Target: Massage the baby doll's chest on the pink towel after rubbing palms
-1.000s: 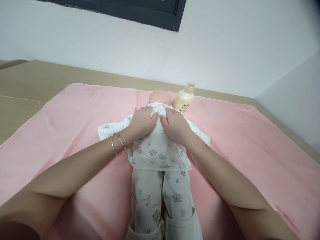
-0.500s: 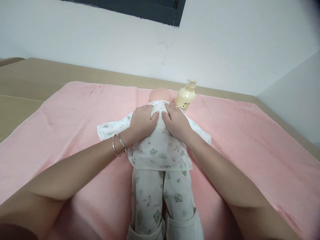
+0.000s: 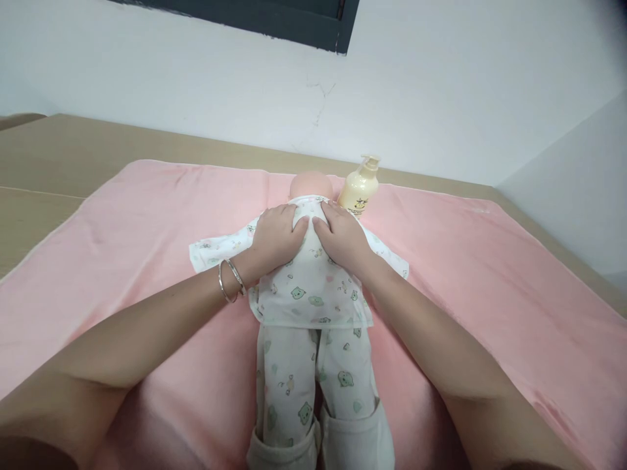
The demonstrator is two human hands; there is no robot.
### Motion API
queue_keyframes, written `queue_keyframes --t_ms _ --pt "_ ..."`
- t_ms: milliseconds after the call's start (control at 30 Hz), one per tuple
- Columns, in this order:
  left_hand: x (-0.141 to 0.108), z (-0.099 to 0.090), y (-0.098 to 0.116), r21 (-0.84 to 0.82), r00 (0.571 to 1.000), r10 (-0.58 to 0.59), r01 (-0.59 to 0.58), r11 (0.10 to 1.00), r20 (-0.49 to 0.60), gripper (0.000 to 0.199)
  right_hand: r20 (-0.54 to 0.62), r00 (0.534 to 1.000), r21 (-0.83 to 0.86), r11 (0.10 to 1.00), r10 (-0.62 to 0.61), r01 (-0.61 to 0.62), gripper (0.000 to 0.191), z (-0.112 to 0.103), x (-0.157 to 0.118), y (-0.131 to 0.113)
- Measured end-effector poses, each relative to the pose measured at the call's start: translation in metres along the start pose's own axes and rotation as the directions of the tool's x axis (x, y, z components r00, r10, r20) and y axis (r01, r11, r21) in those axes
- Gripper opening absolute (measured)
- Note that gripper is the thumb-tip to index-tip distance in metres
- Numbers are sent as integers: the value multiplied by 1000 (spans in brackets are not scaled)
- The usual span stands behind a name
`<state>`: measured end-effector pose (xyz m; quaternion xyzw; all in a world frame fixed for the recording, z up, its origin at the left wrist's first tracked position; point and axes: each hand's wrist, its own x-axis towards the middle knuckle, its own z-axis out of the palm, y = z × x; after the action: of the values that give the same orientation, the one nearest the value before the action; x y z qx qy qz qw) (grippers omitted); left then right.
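Note:
A baby doll (image 3: 316, 281) in a white printed top and matching trousers lies with its feet toward me, its bald head (image 3: 311, 185) at the far end. My left hand (image 3: 279, 236) rests flat on the left side of its upper back, thumb pointing inward. On the opposite side my right hand (image 3: 345, 238) lies the same way, the two thumbs close together near the middle. Both palms press on the cloth and hold nothing. Just beyond my right hand stands a pale yellow pump bottle (image 3: 359, 189), beside the doll's head.
A pink blanket (image 3: 161, 274) spreads under the doll over a wooden table (image 3: 88, 140). Behind the table rises a white wall (image 3: 220, 85) with a dark frame (image 3: 294, 23) at its top. Two silver bangles (image 3: 232, 281) circle my left wrist.
The whole view has shifted slightly, so everything sits a little further left. Both hands keep their places on the doll's upper back.

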<state>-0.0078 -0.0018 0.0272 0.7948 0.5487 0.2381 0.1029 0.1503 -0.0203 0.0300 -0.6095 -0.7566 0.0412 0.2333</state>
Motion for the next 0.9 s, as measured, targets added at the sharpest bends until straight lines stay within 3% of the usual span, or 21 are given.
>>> queue_keyframes --t_ms 167,333,433,533,633,733,833,900 --pt "-4 -2 4 57 999 32 -32 998 -2 45 -3 1000 1 1000 2 -2 60 0 0 0" --pt "-24 -1 20 179 987 151 -140 974 -47 44 19 1000 -24 1000 -7 7 55 -3 2 -2" --pt "-24 -2 19 139 981 190 -183 973 -42 41 47 999 -113 993 -16 21 48 -10 -4 -12" --pt "-9 -7 9 6 995 89 -89 996 41 38 88 996 -264 963 -23 46 44 -19 -18 -28" --pt "4 -11 0 -81 993 -41 50 995 106 45 198 976 -352 923 -90 156 37 -28 -28 -37" --pt "1 -10 3 -13 997 -28 29 999 65 46 244 969 -266 959 -34 100 37 -32 -22 -31" --pt "-16 -8 14 162 997 78 -78 984 5 45 203 977 -143 989 67 -38 45 -28 -7 -18" --pt "-27 -8 21 255 984 176 -166 952 -15 45 197 979 -109 993 56 -35 47 -24 2 -12"
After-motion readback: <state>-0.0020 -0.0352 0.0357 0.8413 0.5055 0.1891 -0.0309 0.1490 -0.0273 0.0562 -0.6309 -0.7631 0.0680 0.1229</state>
